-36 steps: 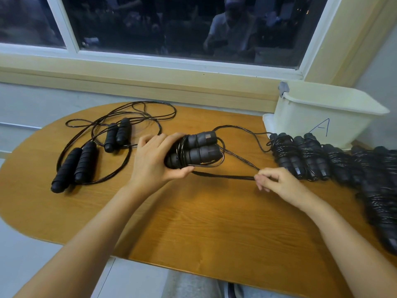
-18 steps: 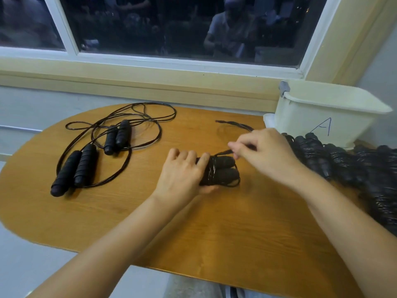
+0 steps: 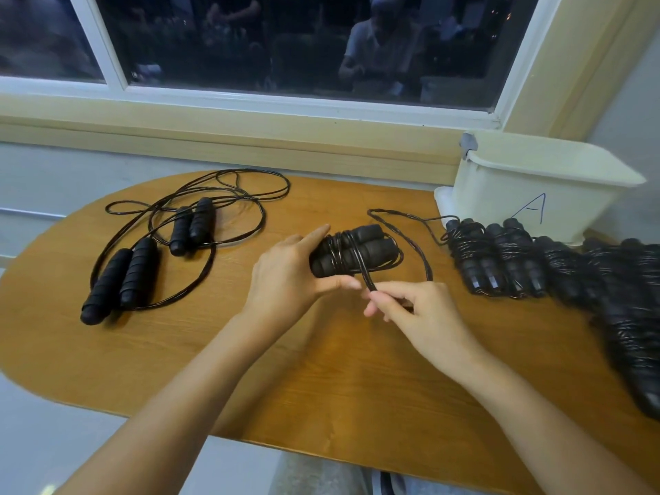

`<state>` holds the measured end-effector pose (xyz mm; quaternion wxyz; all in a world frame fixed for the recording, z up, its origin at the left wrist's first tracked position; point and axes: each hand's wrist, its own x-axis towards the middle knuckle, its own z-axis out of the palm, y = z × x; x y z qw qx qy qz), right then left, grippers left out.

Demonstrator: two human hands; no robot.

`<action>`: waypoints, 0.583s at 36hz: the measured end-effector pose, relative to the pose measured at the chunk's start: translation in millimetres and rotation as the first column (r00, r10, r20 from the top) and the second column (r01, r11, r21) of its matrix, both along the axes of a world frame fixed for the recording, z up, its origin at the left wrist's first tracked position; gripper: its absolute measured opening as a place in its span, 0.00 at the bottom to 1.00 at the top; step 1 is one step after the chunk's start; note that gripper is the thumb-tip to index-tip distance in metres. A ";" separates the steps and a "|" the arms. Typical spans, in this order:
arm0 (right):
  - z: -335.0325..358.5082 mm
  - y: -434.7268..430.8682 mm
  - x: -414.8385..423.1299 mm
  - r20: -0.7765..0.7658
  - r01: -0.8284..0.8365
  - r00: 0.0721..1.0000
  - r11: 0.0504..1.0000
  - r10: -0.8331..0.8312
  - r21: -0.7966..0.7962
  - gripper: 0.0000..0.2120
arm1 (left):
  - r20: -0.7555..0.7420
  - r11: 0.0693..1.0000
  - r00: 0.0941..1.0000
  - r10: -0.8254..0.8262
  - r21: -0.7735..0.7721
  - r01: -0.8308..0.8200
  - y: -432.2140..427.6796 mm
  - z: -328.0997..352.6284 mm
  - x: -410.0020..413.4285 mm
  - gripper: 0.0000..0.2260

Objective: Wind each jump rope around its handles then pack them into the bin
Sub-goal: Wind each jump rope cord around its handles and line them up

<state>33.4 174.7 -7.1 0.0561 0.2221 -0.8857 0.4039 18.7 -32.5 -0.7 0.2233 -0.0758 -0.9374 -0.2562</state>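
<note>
My left hand [image 3: 285, 280] grips a pair of black foam handles [image 3: 360, 253] lying side by side at the table's middle, with several turns of black rope around them. My right hand [image 3: 410, 309] pinches the doubled rope [image 3: 365, 273] just in front of the handles. The rope's loose loop [image 3: 410, 237] trails back and right on the wood. Two unwound jump ropes lie at the left: one handle pair [image 3: 119, 280] near the edge, another [image 3: 193, 225] farther back. A cream bin [image 3: 535, 194] marked "A" stands at the back right.
A row of wound black rope bundles [image 3: 535, 262] runs from the bin's front along the table's right side toward me. The oval wooden table [image 3: 321, 369] stands against a wall under a window. Tangled loose rope [image 3: 228, 194] covers the back left.
My right hand has come from behind the handles to their front, bringing the rope over them. The handles have shifted back and now lie more in the open under my left hand.
</note>
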 end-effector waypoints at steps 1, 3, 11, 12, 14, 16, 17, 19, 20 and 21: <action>-1.4 -0.5 0.1 0.036 -0.002 0.999 0.999 0.004 -0.042 0.10 | 0.011 0.999 1.000 -0.010 0.039 0.009 0.9 0.1 1.1 0.51; -3.8 -2.8 -0.2 0.122 -0.006 0.992 0.990 0.024 -0.141 0.08 | 0.038 0.993 0.999 -0.027 0.112 0.023 4.1 2.2 3.1 0.51; -6.5 -16.8 -7.2 0.368 0.188 0.929 0.910 -0.042 -0.371 0.05 | 0.165 0.939 0.980 -0.107 0.341 0.045 18.7 7.0 14.2 0.34; -6.8 -17.2 -8.9 0.367 0.219 0.927 0.903 -0.074 -0.369 0.05 | 0.178 0.940 0.977 -0.113 0.337 0.048 18.8 6.9 14.9 0.35; -7.8 -16.3 -12.0 0.361 0.291 0.919 0.887 -0.156 -0.357 0.06 | 0.192 0.950 0.975 -0.114 0.307 0.050 19.1 7.4 16.7 0.37; -10.6 -14.8 -14.8 0.318 0.355 0.916 0.867 -0.247 -0.349 0.17 | 0.192 0.957 0.974 -0.123 0.282 0.065 18.5 7.8 17.9 0.39; -11.4 -14.0 -16.0 0.269 0.379 0.916 0.859 -0.297 -0.345 0.26 | 0.196 0.960 0.972 -0.133 0.268 0.078 17.7 8.3 18.0 0.40; -10.3 -10.7 -17.5 0.069 0.396 0.917 0.869 -0.394 -0.297 0.42 | 0.217 0.972 0.964 -0.151 0.213 0.104 17.2 9.1 17.5 0.40; -8.3 -7.7 -17.5 -0.086 0.376 0.910 0.893 -0.406 -0.248 0.46 | 0.235 0.980 0.961 -0.147 0.167 0.109 18.0 10.0 17.9 0.40; -6.2 -3.7 -18.1 -0.262 0.337 0.891 0.926 -0.372 -0.168 0.48 | 0.254 0.987 0.958 -0.135 0.116 0.108 18.9 10.9 18.4 0.39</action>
